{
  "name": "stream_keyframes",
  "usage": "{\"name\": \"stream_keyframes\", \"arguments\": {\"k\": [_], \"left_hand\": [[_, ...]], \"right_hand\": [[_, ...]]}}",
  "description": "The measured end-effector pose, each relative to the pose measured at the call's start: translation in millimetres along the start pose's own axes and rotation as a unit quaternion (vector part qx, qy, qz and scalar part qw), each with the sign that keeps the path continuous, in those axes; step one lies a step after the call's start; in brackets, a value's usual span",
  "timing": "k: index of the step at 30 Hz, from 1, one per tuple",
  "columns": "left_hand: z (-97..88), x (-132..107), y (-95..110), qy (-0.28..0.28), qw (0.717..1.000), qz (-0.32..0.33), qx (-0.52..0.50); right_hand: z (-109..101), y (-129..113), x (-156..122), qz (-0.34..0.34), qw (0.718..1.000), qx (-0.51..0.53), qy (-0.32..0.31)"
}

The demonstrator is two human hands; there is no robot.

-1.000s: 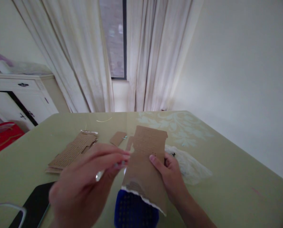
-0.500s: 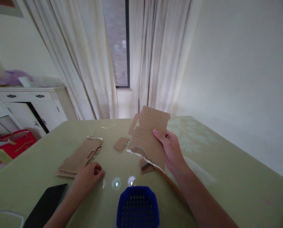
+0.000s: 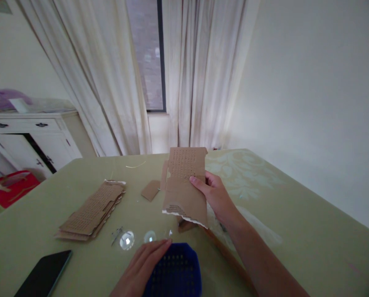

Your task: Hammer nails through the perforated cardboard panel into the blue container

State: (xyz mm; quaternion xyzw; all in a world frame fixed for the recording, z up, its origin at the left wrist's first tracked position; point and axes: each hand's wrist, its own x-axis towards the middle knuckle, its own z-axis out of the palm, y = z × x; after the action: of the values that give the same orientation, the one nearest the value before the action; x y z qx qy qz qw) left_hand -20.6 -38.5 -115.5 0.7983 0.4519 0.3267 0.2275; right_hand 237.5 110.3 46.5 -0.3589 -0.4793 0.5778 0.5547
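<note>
My right hand (image 3: 217,194) grips a torn piece of brown cardboard (image 3: 184,185) by its right edge, thumb on the front. Small holes in rows cover its upper half, and its lower edge is ragged and white. Below it, partly hidden, a hammer with a wooden handle (image 3: 228,255) lies beside a small brown cardboard scrap (image 3: 186,225). My left hand (image 3: 145,264) is on the left rim of a blue perforated plastic basket (image 3: 192,264), fingers along the edge and thumb hidden. Several thin nails (image 3: 117,236) lie on the table to its left.
A stack of perforated cardboard (image 3: 93,210) lies on the left of the pale green table (image 3: 296,231), with a dark phone (image 3: 43,272) nearer me. A small cardboard square (image 3: 150,190) sits mid-table. Clear plastic film (image 3: 255,229) lies right. Curtains and a wall stand behind.
My left hand has moved right from beside the cardboard stack to the basket, leaving the thin nails in sight. The held cardboard has turned more upright and shifted slightly left. The view has shifted a little.
</note>
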Motion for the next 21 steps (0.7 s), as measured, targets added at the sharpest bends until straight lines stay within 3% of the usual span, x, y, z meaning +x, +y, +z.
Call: {"name": "stream_keyframes", "arguments": {"k": [3, 7, 12, 16, 19, 21], "left_hand": [[-18.6, 29, 9, -0.009, 1.000, 0.006, 0.000], [-61.3, 55, 13, -0.045, 0.998, -0.007, -0.037], [-100.5, 88, 16, -0.021, 0.998, -0.015, -0.065], [-100.5, 121, 42, 0.018, 0.986, -0.016, -0.165], [-89.7, 131, 57, 0.003, 0.935, -0.086, -0.343], [-83.9, 131, 58, -0.004, 0.913, -0.109, -0.392]], "right_hand": [[2, 5, 1, 0.012, 1.000, 0.008, -0.009], [1, 11, 1, 0.039, 0.998, 0.035, -0.020], [4, 12, -7, 0.093, 0.991, 0.087, -0.048], [17, 13, -21, 0.142, 0.978, 0.116, -0.097], [25, 15, -30, 0.165, 0.971, 0.128, -0.120], [27, 18, -32, 0.176, 0.968, 0.131, -0.123]]}}
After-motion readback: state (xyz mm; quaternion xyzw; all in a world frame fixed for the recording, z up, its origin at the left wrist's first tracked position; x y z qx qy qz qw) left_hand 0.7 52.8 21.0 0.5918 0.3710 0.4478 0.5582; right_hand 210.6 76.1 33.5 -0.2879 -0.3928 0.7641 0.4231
